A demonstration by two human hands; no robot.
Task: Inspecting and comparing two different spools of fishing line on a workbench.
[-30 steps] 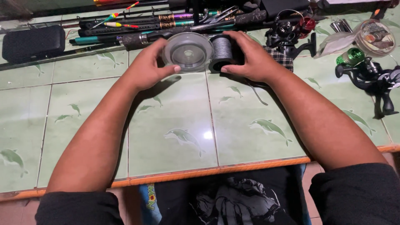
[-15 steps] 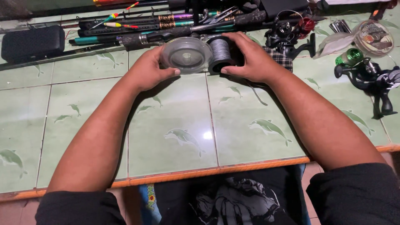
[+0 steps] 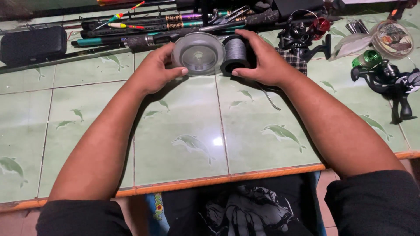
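The left hand [image 3: 153,72] is gripping a clear plastic spool [image 3: 199,53] upright on the green tiled counter [image 3: 183,140], fingers closed around its rim. The right hand [image 3: 267,63] is clasping a grey line spool [image 3: 235,53] just beside it, seemingly touching.

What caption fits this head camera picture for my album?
Left hand holds a clear spool, right hand a grey line spool, over a green tiled table.

I read this as a home tackle-fixing spot: green dolphin-tiled worktop [image 3: 183,131], fishing rods [image 3: 175,26] piled at 12 o'clock, fishing reels [image 3: 385,78] at 2 o'clock, line spools [image 3: 391,38] beside them.
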